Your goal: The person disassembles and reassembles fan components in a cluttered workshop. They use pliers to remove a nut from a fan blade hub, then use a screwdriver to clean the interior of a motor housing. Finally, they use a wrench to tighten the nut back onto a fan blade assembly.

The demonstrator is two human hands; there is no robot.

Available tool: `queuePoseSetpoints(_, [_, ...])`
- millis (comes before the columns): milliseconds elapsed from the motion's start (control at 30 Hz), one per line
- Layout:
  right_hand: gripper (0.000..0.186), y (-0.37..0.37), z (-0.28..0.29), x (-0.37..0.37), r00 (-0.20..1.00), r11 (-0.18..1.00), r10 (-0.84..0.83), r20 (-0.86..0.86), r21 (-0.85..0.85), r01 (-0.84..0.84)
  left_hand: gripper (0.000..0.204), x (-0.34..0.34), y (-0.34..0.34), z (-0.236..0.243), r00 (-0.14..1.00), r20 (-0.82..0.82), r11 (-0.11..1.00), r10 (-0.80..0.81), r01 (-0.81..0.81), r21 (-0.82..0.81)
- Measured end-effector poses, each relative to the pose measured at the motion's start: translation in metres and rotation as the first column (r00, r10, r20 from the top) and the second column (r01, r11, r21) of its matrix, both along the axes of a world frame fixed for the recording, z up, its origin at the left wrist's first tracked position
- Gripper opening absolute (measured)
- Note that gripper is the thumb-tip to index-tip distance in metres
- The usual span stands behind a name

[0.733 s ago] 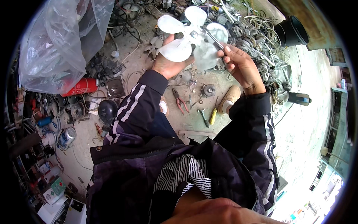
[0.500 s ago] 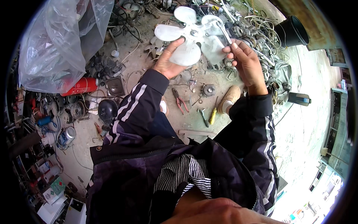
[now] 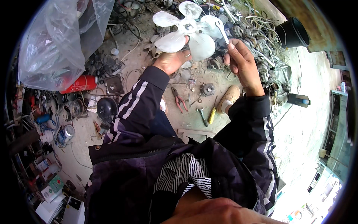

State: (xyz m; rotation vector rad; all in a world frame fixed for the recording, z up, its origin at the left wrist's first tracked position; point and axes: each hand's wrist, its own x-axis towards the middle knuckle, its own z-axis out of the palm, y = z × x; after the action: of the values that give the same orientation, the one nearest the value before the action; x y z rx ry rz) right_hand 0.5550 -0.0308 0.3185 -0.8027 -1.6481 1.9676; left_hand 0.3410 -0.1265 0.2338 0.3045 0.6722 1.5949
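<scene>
A white five-bladed fan impeller [image 3: 169, 42] is held up by my left hand [image 3: 170, 62], its fingers partly hidden behind the blades. My right hand [image 3: 242, 61] grips an open-ended wrench [image 3: 223, 31] by its lower end. The wrench's jaw lies over the right-hand blade, away from the hub; I cannot tell if it touches. On the ground below are red-handled pliers [image 3: 179, 100], a round motor part [image 3: 207, 89], a small hammer-like tool [image 3: 202, 116] and a yellow-handled screwdriver [image 3: 212, 116].
Scrap motors and coiled wires [image 3: 263, 33] are heaped at the far right, beside a black bucket [image 3: 292, 33]. A clear plastic bag [image 3: 63, 44] fills the far left above a red cylinder [image 3: 79, 84]. A black rounded part [image 3: 107, 108] lies by my left sleeve.
The fan impeller has turned and shifted slightly left and away from me in my left hand. The wrench stays in my right hand, its jaw still over a blade.
</scene>
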Motion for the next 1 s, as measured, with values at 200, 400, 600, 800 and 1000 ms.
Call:
queuePoseSetpoints(200, [0.021,-0.002,0.006,0.001,0.992,0.994,0.003,0.125,0.109,-0.017,0.051,0.012,-0.003,0.002,0.994,-0.102,0.997,-0.051,0.044,-0.069])
queuePoseSetpoints(400, [0.030,-0.001,0.002,-0.001,0.959,0.991,0.128,0.254,0.000,-0.132,0.051,0.016,-0.006,-0.004,0.989,-0.129,0.990,-0.076,0.059,-0.125])
queuePoseSetpoints(600, [0.031,0.002,-0.002,0.002,0.935,0.981,0.186,0.301,-0.009,-0.192,0.057,0.018,-0.001,-0.010,0.980,-0.194,0.997,-0.041,0.026,-0.078])
queuePoseSetpoints(800, [0.030,-0.005,-0.007,-0.001,0.929,0.975,0.220,0.296,-0.060,-0.212,0.058,0.021,-0.003,-0.001,0.969,-0.245,0.995,-0.001,-0.023,-0.093])
queuePoseSetpoints(1000, [0.031,-0.006,-0.009,-0.003,0.916,0.974,0.222,0.334,-0.038,-0.222,0.056,0.020,-0.004,0.001,0.954,-0.299,0.996,-0.012,-0.014,-0.085])
